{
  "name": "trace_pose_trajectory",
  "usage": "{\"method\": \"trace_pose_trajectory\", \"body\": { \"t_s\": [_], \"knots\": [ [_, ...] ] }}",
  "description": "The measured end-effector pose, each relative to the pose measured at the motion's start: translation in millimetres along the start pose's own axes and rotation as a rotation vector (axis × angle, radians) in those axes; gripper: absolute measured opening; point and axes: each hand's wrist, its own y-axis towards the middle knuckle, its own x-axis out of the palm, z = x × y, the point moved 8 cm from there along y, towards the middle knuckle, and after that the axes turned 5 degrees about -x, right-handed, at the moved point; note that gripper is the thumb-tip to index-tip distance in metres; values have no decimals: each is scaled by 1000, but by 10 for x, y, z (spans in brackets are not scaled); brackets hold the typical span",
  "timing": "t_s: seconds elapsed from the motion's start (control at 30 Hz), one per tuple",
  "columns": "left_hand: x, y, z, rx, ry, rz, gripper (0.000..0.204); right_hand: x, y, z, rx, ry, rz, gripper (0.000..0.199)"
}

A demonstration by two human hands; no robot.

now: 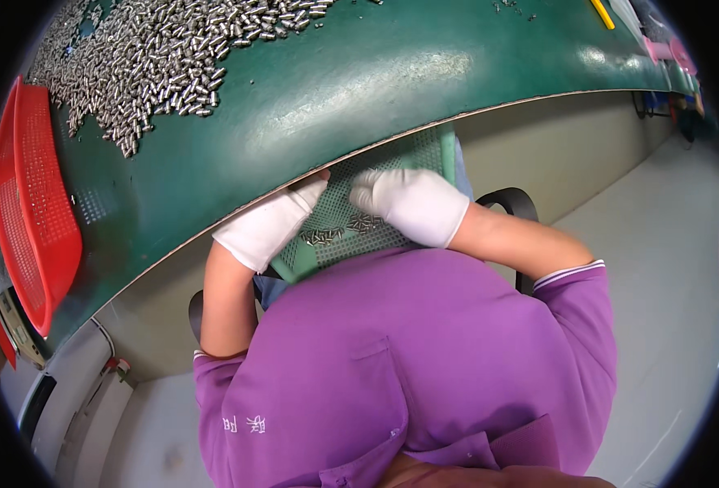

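A green mesh basket (392, 238) rests on my lap, partly under the table's front edge. Small shiny metal cylinders (321, 237) lie in it in two little heaps. My left hand (271, 221), in a white glove, is at the basket's left side; most of its fingers are hidden by the table edge, and one bare fingertip shows. Above the mesh is my right hand (412, 203), also white-gloved, its fingers curled in and slightly blurred. Whatever they may hold is hidden.
The green table (359, 89) curves across in front of me. A large pile of metal cylinders (156, 61) covers its far left. A red mesh basket (46, 203) stands at the left edge. Toward the far right lie a yellow stick (603, 14) and a pink object (675, 53).
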Motion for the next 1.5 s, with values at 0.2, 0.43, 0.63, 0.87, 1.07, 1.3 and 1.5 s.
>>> {"method": "trace_pose_trajectory", "body": {
  "t_s": [0.2,0.43,0.63,0.87,1.07,1.3,1.5],
  "knots": [
    [-20,-7,-12,44,56,49,21,20,26,180,84,23,-116,15],
    [9,2,-18,29,46,44,23,420,-212,-5,63,86,-376,18],
    [-21,-13,72,19,87,48,25,384,-106,12,141,519,-218,32],
    [-43,-75,49,29,132,57,25,-233,-32,227,180,513,-107,48],
    [-116,-214,429,-309,203,-147,24,-643,-112,232,4,315,-108,23],
    [-84,-427,898,118,47,-476,15,-1084,-120,156,-42,328,-72,19],
    [-623,-630,1333,489,-303,-329,12,-1598,-42,-46,-153,321,266,20]
  ]
}}
